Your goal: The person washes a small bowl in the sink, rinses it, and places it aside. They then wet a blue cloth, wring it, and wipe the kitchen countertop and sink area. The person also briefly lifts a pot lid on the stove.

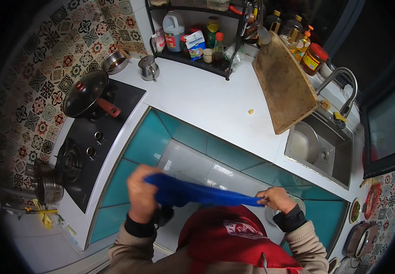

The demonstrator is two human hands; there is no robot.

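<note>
A blue cloth point(197, 193) is stretched between my two hands, in front of the red apron point(225, 239) I wear. My left hand point(143, 191) grips its wider, bunched end, slightly blurred. At the narrower end, my right hand point(278, 198) pinches a corner between thumb and fingers. The cloth hangs in the air above the tiled floor point(190, 161), touching neither counter nor hob.
Ahead runs a white counter point(197, 85) with a wooden cutting board point(283, 85) leaning near the sink point(337, 157). To the left, a lidded wok point(88, 96) sits on the black hob point(115, 89). A black shelf rack point(197, 63) holds bottles. A steel pot point(48, 188) stands lower left.
</note>
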